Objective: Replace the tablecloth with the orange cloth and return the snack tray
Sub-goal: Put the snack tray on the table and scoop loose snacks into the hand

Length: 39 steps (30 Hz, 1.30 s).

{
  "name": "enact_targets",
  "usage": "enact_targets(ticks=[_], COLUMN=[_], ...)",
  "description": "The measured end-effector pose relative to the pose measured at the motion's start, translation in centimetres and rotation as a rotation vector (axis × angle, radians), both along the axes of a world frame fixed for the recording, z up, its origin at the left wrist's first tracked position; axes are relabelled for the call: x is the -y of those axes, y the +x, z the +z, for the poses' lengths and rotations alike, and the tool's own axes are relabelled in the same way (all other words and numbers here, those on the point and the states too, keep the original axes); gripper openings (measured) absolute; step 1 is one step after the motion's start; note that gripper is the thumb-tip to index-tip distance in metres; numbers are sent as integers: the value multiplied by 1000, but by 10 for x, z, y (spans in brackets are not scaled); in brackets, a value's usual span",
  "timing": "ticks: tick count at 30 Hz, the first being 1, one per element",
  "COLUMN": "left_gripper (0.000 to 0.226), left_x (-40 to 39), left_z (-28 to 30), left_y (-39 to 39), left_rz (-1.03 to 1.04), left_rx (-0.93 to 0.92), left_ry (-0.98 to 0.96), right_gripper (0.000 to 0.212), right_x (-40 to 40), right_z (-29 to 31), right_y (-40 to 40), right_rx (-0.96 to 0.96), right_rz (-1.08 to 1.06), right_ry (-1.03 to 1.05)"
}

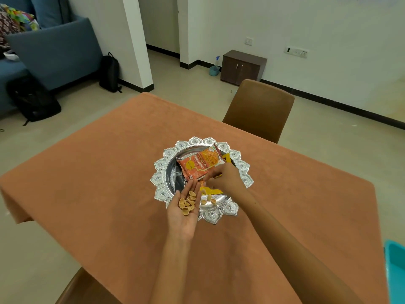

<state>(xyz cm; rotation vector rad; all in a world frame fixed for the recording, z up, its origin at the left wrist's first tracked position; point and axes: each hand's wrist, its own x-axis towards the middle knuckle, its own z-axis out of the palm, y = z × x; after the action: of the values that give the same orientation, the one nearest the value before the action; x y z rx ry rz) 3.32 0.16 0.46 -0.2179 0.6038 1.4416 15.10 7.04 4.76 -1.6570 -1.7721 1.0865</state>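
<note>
Snack tray (245, 166) sits mid-table on the orange cloth (98, 172); our left hand (186, 207) lies flat cupping shells (188, 202), our right hand (223, 178) pinches another. We should clear strays gently.

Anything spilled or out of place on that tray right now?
Yes. Loose shells lie on the silver tray beside the yellow packet; the left hand cups more, and the right hand picks near them.
</note>
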Motion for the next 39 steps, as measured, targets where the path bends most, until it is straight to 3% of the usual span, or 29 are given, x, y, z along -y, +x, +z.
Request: enact_targets(ticks=[5,9,13,16,18,20,25,28,32,35,39], left_gripper=[30,49,34,40,44,44,45,44,45,45,46], left_x=[-8,-11,-13,-13,-10,-7,-3,0,4,5,4], left_z=[-1,4,6,1,-1,-3,-4,-4,-4,-4,-4], left_y=[14,17,15,7,-3,-11,-16,-14,-13,-11,-9], left_rz=[57,48,46,73,85,89,90,83,69,64,59], left_rx=[-48,-103,-49,24,32,27,17,4,-1,-13,-19], left_ry=[-100,-32,-21,-4,23,30,16,10,13,7,10], right_gripper=[11,11,12,14,14,19,56,58,34,20,18], right_x=[24,33,28,18,9,6,20,26,23,20,17], right_z=[11,0,0,3,-1,-12,-44,-53,-52,-50,-51], right_y=[-17,-24,-20,-8,3,11,-4,-17,-22,-22,-22], right_rx=[-161,-144,-187,-229,-132,85,526,594,666,609,553], right_rz=[72,76,76,25,-22,13,230,224,202,187,137], right_ry=[24,103,112,149,204,176,25,101,145,151,140])
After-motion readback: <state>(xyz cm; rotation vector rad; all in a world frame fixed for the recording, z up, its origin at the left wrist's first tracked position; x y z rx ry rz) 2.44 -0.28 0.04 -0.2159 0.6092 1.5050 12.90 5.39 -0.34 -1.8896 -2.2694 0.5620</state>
